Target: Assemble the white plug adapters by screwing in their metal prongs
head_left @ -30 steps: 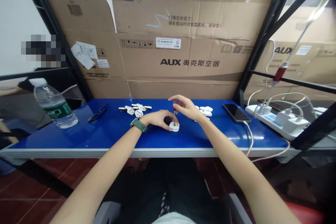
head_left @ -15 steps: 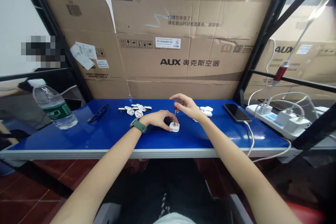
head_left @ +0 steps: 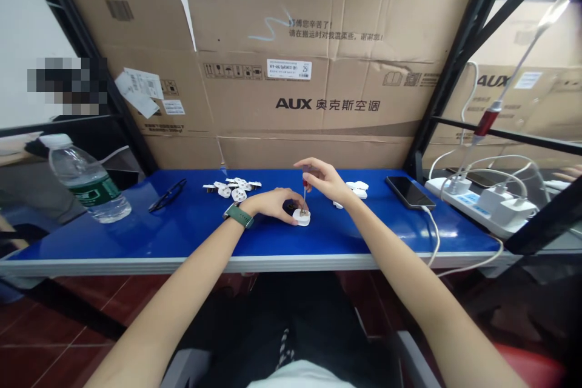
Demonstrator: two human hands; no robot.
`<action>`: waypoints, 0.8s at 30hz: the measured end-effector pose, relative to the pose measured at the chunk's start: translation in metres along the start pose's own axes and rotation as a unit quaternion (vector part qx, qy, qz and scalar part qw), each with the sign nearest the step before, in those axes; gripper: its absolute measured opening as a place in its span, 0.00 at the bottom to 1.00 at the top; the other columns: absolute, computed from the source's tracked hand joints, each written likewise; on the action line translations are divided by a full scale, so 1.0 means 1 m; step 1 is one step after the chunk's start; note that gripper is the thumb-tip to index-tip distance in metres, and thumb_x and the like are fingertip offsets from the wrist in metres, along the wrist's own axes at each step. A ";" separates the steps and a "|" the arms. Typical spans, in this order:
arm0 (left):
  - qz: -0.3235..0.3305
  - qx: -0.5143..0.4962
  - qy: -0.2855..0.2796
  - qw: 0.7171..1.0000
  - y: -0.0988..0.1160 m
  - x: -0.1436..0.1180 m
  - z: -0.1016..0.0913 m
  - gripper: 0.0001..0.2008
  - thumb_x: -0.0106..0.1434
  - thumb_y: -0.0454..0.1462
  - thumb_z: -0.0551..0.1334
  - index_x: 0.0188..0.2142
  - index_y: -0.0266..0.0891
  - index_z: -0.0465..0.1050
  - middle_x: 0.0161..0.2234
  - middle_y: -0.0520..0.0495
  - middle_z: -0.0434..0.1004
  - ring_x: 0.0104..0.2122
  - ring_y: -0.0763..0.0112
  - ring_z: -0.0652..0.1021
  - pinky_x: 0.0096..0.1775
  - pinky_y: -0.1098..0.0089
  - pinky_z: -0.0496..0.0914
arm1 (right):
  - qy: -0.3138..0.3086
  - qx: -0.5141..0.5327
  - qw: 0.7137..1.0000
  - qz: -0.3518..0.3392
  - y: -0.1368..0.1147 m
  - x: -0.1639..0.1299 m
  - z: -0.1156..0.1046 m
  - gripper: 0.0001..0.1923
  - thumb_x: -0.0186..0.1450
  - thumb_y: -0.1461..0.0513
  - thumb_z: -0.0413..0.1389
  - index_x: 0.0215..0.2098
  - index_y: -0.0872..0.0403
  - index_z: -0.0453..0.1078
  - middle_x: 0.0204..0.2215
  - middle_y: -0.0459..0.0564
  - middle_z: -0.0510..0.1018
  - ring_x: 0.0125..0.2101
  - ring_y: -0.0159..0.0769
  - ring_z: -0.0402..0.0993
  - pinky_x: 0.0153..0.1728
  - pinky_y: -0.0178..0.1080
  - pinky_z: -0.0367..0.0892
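Left hand (head_left: 273,202) pinching small white plastic plug (head_left: 301,216) on blue bench (head_left: 191,233), right hand (head_left: 321,179) gripping upright red-handled screwdriver (head_left: 304,189) on plug, brown cardboard box (head_left: 318,66) behind printed "AUX".

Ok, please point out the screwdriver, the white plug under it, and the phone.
screwdriver (head_left: 304,189): head view, on its thin shaft.
white plug (head_left: 302,217): head view, on its white body.
phone (head_left: 405,191): head view, on its dark screen.
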State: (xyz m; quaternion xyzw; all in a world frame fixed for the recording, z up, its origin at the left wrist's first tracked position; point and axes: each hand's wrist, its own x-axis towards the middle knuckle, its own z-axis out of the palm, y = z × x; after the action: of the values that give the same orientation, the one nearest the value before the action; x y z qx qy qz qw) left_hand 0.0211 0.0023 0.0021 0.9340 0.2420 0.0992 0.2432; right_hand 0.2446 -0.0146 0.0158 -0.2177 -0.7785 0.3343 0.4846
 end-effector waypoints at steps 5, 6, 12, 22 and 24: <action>0.001 -0.002 0.000 1.000 0.000 0.000 0.000 0.22 0.57 0.44 0.74 0.51 0.46 0.80 0.50 0.48 0.82 0.51 0.59 0.78 0.54 0.64 0.68 | -0.001 0.005 1.000 0.003 0.001 0.000 0.002 0.16 0.69 0.56 0.58 0.53 0.52 0.73 0.49 0.53 0.78 0.31 0.31 0.76 0.32 0.38 0.77; 0.001 -0.004 -0.001 1.000 0.000 0.000 0.000 0.22 0.57 0.44 0.74 0.51 0.46 0.80 0.50 0.48 0.82 0.50 0.59 0.78 0.53 0.64 0.69 | 0.001 0.008 1.000 0.005 0.002 0.000 0.002 0.17 0.69 0.56 0.58 0.53 0.52 0.73 0.49 0.53 0.78 0.31 0.31 0.76 0.32 0.37 0.77; 0.023 -0.026 -0.010 0.999 0.000 0.002 -0.001 0.21 0.57 0.43 0.74 0.50 0.44 0.80 0.49 0.47 0.82 0.48 0.60 0.79 0.51 0.65 0.70 | 0.004 0.015 1.000 0.019 0.005 0.001 0.000 0.20 0.69 0.53 0.59 0.56 0.52 0.72 0.42 0.51 0.78 0.31 0.33 0.76 0.31 0.38 0.77; 0.028 -0.033 -0.011 0.999 0.000 0.003 -0.001 0.21 0.57 0.41 0.75 0.50 0.43 0.80 0.48 0.46 0.83 0.48 0.61 0.80 0.51 0.65 0.70 | 0.004 0.002 1.000 0.018 0.013 0.002 0.000 0.20 0.69 0.55 0.59 0.58 0.52 0.72 0.41 0.50 0.77 0.30 0.33 0.77 0.30 0.37 0.77; 0.028 -0.030 -0.008 0.999 0.000 0.003 -0.001 0.21 0.57 0.42 0.75 0.50 0.43 0.81 0.48 0.46 0.83 0.48 0.61 0.80 0.50 0.65 0.70 | 0.005 0.004 1.000 0.018 0.014 0.002 0.000 0.20 0.69 0.55 0.59 0.58 0.52 0.72 0.41 0.50 0.77 0.30 0.33 0.77 0.31 0.38 0.77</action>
State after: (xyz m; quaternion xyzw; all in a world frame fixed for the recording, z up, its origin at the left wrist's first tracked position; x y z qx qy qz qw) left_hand 0.0233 0.0042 0.0026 0.9334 0.2107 0.1058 0.2706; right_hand 0.2443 -0.0042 0.0070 -0.2314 -0.7709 0.3449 0.4828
